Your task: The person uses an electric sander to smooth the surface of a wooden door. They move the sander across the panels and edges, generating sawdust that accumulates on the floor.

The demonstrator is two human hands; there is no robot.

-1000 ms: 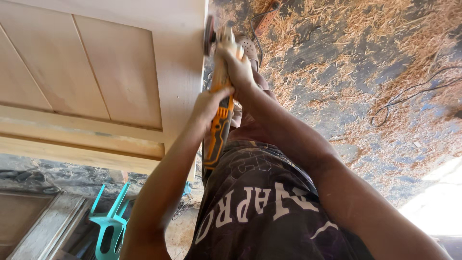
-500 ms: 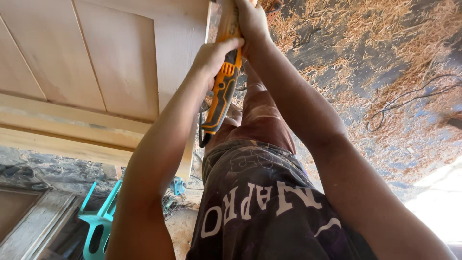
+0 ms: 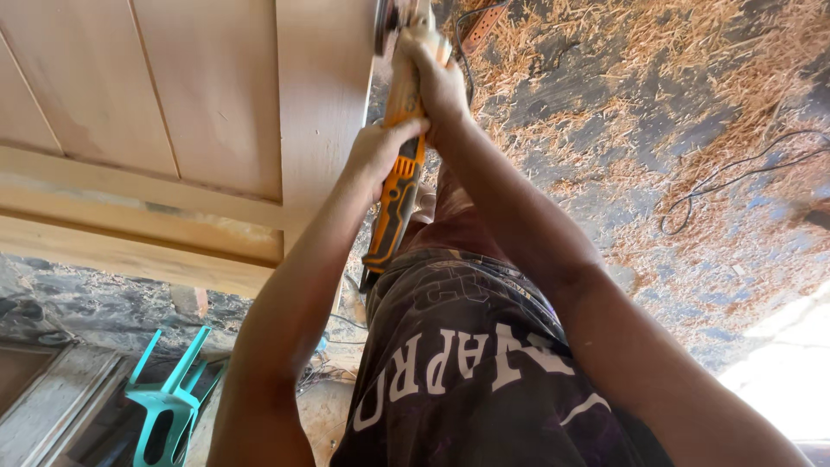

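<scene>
The orange angle grinder (image 3: 399, 186), judged stiff and weighty, is gripped beside the wooden door panel (image 3: 324, 104): left hand (image 3: 380, 147) wrapped mid-body, right hand (image 3: 437, 86) closed near its head.

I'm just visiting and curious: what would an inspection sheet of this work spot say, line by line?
Surface: pale wooden panelled door lying flat, with raised frame strips.
Job's things: orange and black power grinder held at the door's right edge, disc end at the top of the picture.
Clutter: wood shavings spread thick over the dark floor.
Hands: left hand grips the grinder's body; right hand grips nearer its head. Both closed on it.
Cables: thin dark cable looping over the floor at right; more wires tangled below the door.
Surroundings: teal plastic stool lower left; bright sunlit patch lower right.
</scene>
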